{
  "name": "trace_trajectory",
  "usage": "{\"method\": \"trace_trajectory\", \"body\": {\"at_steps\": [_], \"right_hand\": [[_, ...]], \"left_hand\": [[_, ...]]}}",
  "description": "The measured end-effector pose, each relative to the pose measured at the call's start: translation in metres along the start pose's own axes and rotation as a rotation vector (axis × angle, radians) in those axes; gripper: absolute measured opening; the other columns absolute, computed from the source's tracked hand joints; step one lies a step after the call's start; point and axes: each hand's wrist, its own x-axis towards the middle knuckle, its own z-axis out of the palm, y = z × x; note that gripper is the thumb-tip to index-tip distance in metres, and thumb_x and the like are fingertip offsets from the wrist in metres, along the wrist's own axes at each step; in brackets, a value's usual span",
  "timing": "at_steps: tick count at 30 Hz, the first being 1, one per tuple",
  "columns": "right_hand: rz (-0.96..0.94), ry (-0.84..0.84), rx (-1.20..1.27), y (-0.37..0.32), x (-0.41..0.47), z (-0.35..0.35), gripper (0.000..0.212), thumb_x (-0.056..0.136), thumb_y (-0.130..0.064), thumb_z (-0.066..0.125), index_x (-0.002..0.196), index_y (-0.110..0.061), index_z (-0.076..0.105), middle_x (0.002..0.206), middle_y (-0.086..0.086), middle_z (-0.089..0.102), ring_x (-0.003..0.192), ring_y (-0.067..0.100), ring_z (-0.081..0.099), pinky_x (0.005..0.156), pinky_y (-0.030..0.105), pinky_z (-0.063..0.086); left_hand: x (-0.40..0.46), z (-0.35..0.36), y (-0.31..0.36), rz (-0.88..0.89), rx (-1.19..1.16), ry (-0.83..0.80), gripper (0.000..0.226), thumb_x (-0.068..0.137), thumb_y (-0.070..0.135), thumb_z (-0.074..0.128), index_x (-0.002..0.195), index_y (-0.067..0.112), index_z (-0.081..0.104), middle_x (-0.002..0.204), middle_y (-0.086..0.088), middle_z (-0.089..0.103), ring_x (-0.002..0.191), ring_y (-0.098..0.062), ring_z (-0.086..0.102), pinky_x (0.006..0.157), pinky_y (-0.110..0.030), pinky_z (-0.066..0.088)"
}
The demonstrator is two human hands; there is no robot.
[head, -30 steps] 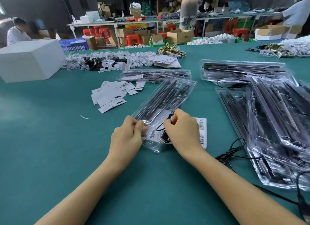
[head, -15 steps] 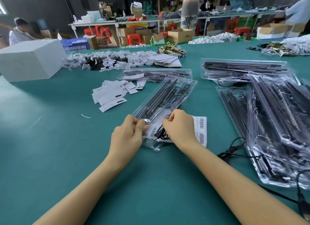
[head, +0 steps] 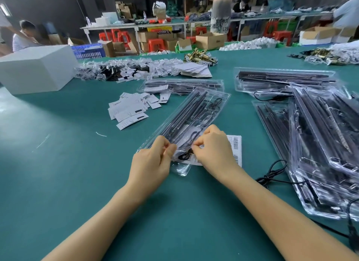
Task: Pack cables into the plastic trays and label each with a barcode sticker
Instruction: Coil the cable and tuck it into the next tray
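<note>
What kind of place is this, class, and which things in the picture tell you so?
Probably a packing workshop: clear plastic trays of cables stacked on a long green table, loose paper labels, and cardboard boxes behind.

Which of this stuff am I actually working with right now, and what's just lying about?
In use: left hand, right hand, clear tray, black cable, barcode sheet.

Lying about: white box, paper tags, brass parts.

Teal-green table cover (head: 58, 183); clear plastic tray (head: 196, 113) with black rods and black cable (head: 186, 156); white sticker sheet (head: 236, 150) with black barcodes; white cards (head: 132, 111), black-barred; white box (head: 37, 70), far left; red stools (head: 155, 45), far.
</note>
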Motion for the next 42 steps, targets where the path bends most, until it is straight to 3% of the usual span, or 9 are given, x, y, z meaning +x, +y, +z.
{"method": "trace_trajectory", "body": {"at_steps": [3,6,12,15,18,25,32,37,42], "right_hand": [[0.042,-0.052,0.108,0.011,0.005,-0.009,0.011,0.085,-0.020,0.068,0.081,-0.019,0.079,0.071,-0.015,0.046,0.070,0.001,0.046,0.056,0.013,0.031],[0.115,-0.129,0.202,0.016,0.008,-0.013,0.010,0.084,-0.024,0.071,0.080,-0.019,0.079,0.046,-0.021,0.052,0.047,-0.009,0.049,0.047,0.005,0.034],[0.324,-0.247,0.412,0.023,0.016,-0.019,0.006,0.082,-0.020,0.074,0.087,-0.019,0.077,0.082,-0.007,0.071,0.077,0.008,0.061,0.064,0.017,0.044],[0.492,-0.259,0.626,0.025,0.019,-0.022,0.004,0.080,-0.007,0.074,0.083,-0.006,0.075,0.083,0.010,0.071,0.072,0.015,0.061,0.072,0.025,0.055],[0.581,-0.203,0.785,0.025,0.020,-0.028,0.004,0.080,0.003,0.071,0.077,0.001,0.070,0.075,0.015,0.068,0.062,0.017,0.064,0.057,0.022,0.057],[0.164,0.100,0.089,0.000,0.034,-0.039,0.011,0.085,-0.016,0.065,0.076,-0.012,0.070,0.070,-0.003,0.068,0.070,0.017,0.064,0.062,0.028,0.051],[-0.254,-0.296,-0.206,-0.084,0.119,0.029,0.038,0.095,-0.027,0.054,0.130,-0.012,0.053,0.128,0.010,0.057,0.118,0.028,0.052,0.088,0.032,0.042],[-0.388,-0.463,-0.406,-0.106,0.129,0.094,0.048,0.098,-0.023,0.045,0.145,-0.025,0.035,0.148,0.008,0.038,0.134,0.028,0.037,0.103,0.041,0.039],[-0.384,-0.518,-0.419,-0.098,0.130,0.110,0.055,0.102,-0.022,0.033,0.153,-0.023,0.012,0.159,0.001,0.019,0.147,0.023,0.010,0.113,0.050,0.021]], "left_hand": [[-0.002,-0.003,0.002,0.201,0.167,0.037,0.030,0.095,0.039,0.037,0.090,0.021,0.061,0.054,0.009,0.055,0.051,-0.016,0.047,0.048,-0.028,0.041],[-0.004,-0.004,0.003,0.349,0.261,0.048,0.039,0.094,0.037,0.037,0.087,0.016,0.069,0.054,0.006,0.058,0.051,-0.022,0.057,0.042,-0.030,0.045],[-0.004,-0.003,0.001,0.541,0.364,0.052,0.043,0.084,0.049,0.053,0.087,0.011,0.072,0.080,0.004,0.074,0.063,-0.019,0.069,0.045,-0.025,0.050],[-0.004,0.002,0.002,0.533,0.347,0.069,0.035,0.083,0.044,0.058,0.085,0.013,0.073,0.089,0.003,0.075,0.070,-0.016,0.072,0.047,-0.025,0.052],[-0.003,0.008,0.005,0.530,0.343,0.092,0.026,0.075,0.037,0.072,0.082,0.012,0.073,0.089,0.001,0.075,0.070,-0.015,0.072,0.047,-0.024,0.052],[-0.002,0.013,0.001,0.504,0.297,0.065,0.025,0.076,0.035,0.072,0.081,0.010,0.070,0.084,0.002,0.074,0.068,-0.018,0.071,0.044,-0.028,0.051],[0.000,0.008,0.002,0.498,0.216,0.048,0.026,0.082,0.036,0.067,0.081,0.010,0.071,0.076,0.004,0.073,0.063,-0.020,0.069,0.046,-0.027,0.050],[0.008,0.000,0.010,0.620,0.312,0.157,0.029,0.066,0.013,0.037,0.037,0.013,0.040,0.035,-0.002,0.038,0.029,-0.021,0.037,0.037,-0.013,0.021],[0.010,0.002,0.009,0.664,0.404,0.172,0.030,0.061,0.004,0.028,0.033,0.012,0.035,0.033,-0.004,0.033,0.028,-0.021,0.032,0.034,-0.012,0.021]]}}
